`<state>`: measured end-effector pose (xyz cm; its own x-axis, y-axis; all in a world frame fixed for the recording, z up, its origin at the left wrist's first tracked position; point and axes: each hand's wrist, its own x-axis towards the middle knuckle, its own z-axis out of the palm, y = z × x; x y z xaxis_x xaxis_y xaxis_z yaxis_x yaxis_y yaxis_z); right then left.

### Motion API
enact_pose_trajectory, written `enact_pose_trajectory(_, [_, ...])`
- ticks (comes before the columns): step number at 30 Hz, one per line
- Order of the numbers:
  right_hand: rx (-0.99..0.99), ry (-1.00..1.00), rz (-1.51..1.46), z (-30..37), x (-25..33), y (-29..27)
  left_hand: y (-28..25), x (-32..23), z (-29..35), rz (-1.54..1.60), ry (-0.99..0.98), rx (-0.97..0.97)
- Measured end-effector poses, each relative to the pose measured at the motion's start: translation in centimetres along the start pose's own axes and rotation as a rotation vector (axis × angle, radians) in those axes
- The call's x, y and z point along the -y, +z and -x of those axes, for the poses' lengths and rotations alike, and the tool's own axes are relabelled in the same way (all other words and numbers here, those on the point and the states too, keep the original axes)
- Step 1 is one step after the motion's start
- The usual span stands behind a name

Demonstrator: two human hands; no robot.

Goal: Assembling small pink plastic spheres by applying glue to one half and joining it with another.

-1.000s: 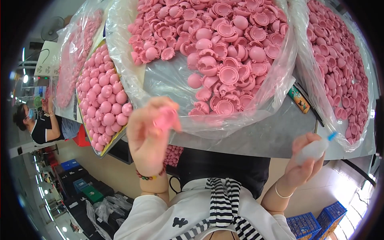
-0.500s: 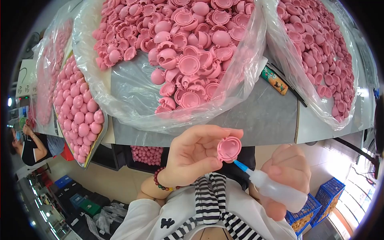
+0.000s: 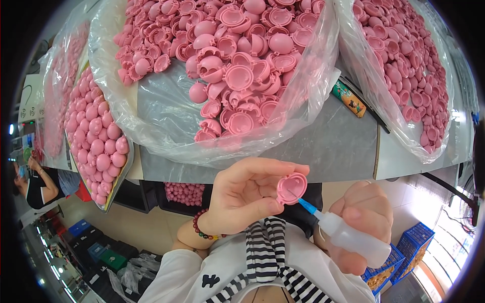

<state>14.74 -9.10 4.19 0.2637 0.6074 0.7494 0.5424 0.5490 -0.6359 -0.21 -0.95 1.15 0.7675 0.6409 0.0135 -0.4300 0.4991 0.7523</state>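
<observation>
Between its fingertips and thumb, my left hand [image 3: 242, 194] holds a pink plastic half-shell [image 3: 292, 189] by its rim, the hollow side facing me. My right hand [image 3: 361, 222] is wrapped round a translucent white squeeze bottle [image 3: 356, 240]. The bottle's blue needle tip [image 3: 307, 205] points up and left, and its thin needle reaches into the half-shell. Any liquid at the needle is too small to make out. Beyond my hands, a clear plastic bag [image 3: 202, 159] lies spread on the table with a heap of loose pink half-shells [image 3: 240, 76].
Another bag of pink pieces [image 3: 404, 76] lies at the right, beside a green-and-orange patterned box cutter [image 3: 348, 101]. A tray of closed pink balls [image 3: 98, 146] stands left. Below the grey table's edge [image 3: 343, 169] sits a dark bin of pink balls [image 3: 184, 193]. A person [image 3: 45, 182] works far left.
The half-shell has shifted slightly right and tilted a little, and the bottle has moved slightly with it. Both hands keep their grips.
</observation>
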Motion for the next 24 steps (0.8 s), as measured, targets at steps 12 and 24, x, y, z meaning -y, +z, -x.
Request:
enact_pose_trajectory(12, [-0.158, 0.074, 0.022, 0.0, 0.0, 0.8, -0.7, 0.0, -0.2, 0.07, 0.045, 0.125])
enact_pose_trajectory(24, [-0.089, 0.056, 0.041, 0.5, -0.5, 1.0, -0.4, -0.5, 0.1, -0.476, 0.231, -0.046])
